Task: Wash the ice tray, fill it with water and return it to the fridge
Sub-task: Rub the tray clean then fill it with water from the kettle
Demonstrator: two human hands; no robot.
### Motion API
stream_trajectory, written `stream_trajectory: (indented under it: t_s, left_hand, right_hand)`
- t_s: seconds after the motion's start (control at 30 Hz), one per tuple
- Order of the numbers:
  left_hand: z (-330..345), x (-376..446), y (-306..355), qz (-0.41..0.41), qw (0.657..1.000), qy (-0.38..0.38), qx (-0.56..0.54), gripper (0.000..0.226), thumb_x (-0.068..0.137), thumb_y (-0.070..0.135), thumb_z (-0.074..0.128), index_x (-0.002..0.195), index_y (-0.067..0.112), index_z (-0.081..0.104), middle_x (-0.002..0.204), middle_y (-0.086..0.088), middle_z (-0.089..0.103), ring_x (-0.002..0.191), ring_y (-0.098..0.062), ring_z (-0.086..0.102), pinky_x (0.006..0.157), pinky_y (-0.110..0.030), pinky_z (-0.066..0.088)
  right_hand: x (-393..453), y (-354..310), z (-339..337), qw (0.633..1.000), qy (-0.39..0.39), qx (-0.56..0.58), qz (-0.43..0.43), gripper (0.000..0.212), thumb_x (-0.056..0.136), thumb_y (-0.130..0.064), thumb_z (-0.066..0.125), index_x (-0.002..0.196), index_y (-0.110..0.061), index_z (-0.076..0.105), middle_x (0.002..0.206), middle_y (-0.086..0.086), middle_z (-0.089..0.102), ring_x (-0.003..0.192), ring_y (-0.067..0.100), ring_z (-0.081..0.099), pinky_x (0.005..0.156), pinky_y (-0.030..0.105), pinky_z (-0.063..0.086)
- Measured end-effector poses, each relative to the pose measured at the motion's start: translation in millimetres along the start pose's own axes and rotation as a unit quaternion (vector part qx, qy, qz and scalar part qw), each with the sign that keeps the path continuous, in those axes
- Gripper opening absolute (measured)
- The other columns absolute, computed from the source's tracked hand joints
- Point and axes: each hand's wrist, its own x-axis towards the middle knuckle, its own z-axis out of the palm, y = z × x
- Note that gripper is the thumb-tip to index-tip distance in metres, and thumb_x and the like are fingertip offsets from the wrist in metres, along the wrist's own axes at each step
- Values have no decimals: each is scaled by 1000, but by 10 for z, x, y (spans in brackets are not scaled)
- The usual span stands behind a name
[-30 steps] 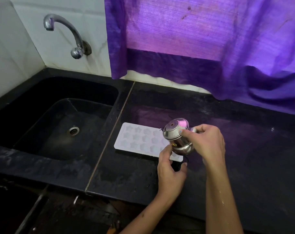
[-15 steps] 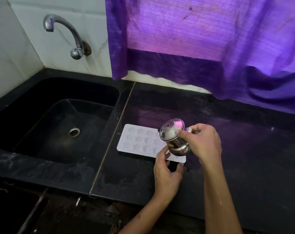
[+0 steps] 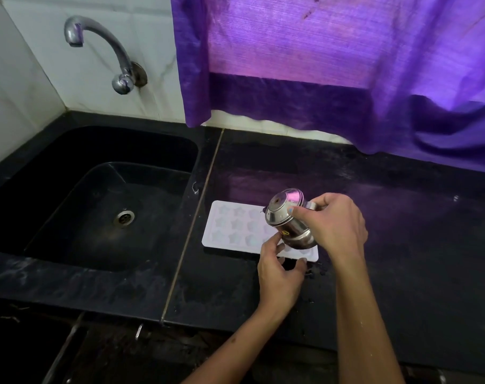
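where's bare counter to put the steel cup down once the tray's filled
Bare black counter lies right of the right hand, up to the purple curtain. A narrower strip runs between ice tray and sink. It is crowded at the tray's near-right corner, where left hand and steel cup meet.

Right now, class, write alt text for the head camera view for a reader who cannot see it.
The right hand tips a small steel jug over a white star-mould ice tray lying on a black counter, while the left hand touches the tray's near edge. A black sink and tap lie to the left.
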Motion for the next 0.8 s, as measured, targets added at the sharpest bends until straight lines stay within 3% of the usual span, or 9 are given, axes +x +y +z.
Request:
stream_trajectory:
  t_s: [0.2,0.53,0.8]
  left_hand:
    - [-18,34,9,-11,1000,-18,-1,59,77,5,69,132,17,49,117,7,61,104,13,51,81,-1,40]
    - [-83,20,74,-3,1000,-20,-10,57,79,5,69,129,22,46,123,5,54,102,9,53,75,-3,42]
    - [-135,55,128,14,1000,-13,10,60,78,7,69,128,26,43,123,10,48,104,4,53,82,-12,45]
  right_hand:
    - [5,-41,3,1000,6,-2,1,26,72,-40,76,74,-18,64,74,-5,64,79,23,60,67,29,37]
    - [42,-51,-51,999,-11,26,19,30,69,-45,78,71,-18,65,71,-6,65,77,20,61,67,30,41]
    - [60,-76,-46,999,-14,48,11,30,65,-43,80,68,-17,65,68,-5,67,74,19,65,73,37,52]
